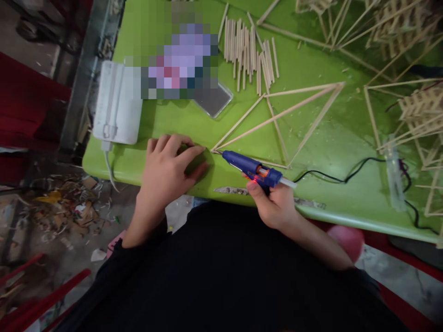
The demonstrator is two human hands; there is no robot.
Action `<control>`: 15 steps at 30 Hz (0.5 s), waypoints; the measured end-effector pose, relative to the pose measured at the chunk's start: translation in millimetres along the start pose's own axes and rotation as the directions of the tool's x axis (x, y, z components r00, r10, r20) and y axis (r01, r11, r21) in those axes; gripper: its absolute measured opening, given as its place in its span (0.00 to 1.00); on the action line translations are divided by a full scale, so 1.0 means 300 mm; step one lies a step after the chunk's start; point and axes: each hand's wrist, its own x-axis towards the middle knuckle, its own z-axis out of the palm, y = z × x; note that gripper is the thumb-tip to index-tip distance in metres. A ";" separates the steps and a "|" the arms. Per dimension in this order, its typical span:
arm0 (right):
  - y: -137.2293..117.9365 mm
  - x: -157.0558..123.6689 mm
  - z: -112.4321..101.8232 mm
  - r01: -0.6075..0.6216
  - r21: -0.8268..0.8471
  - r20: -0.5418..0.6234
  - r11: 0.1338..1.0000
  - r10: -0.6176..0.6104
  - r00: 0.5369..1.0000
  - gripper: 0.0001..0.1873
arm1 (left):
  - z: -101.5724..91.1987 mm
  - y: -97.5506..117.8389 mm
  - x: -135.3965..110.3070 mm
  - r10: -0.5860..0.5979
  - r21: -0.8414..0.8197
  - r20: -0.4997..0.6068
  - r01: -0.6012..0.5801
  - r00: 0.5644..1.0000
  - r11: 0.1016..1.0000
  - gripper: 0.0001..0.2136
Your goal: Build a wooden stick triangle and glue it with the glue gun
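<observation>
My right hand point(277, 205) grips a blue glue gun point(242, 162), a red light glowing near my thumb and a pale glue stick poking out of its rear. Its nozzle points left and meets, or nearly meets, the left corner of a frame of thin wooden sticks point(294, 107) lying on the green table point(194, 129). On the other side of that corner is my left hand point(168, 168), palm down with fingers apart. Its index fingertip reaches close to the corner; whether it touches the wood I cannot tell. Nothing shows in that hand.
Loose short sticks point(245, 50) lie at the back. A white device point(117, 103) with a cable sits at the left edge, near a clear-edged case point(216, 101) and a pixelated patch. Stick structures point(391, 34), clear glue sticks point(394, 177) and the gun's black cord point(341, 180) occupy the right.
</observation>
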 end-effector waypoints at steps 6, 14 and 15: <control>-0.007 0.013 0.017 0.051 -0.103 -0.040 0.993 -0.056 0.998 0.10 | 0.004 0.006 -0.009 -0.020 0.000 -0.023 0.020 1.000 1.000 0.16; -0.010 0.016 0.026 0.149 -0.318 -0.029 0.936 -0.166 0.986 0.14 | 0.007 -0.007 -0.005 -0.046 -0.021 -0.014 0.046 0.999 0.999 0.17; -0.010 0.015 0.027 0.154 -0.331 -0.028 0.931 -0.173 0.985 0.14 | 0.008 -0.008 -0.004 -0.046 -0.017 -0.016 0.046 0.999 0.999 0.17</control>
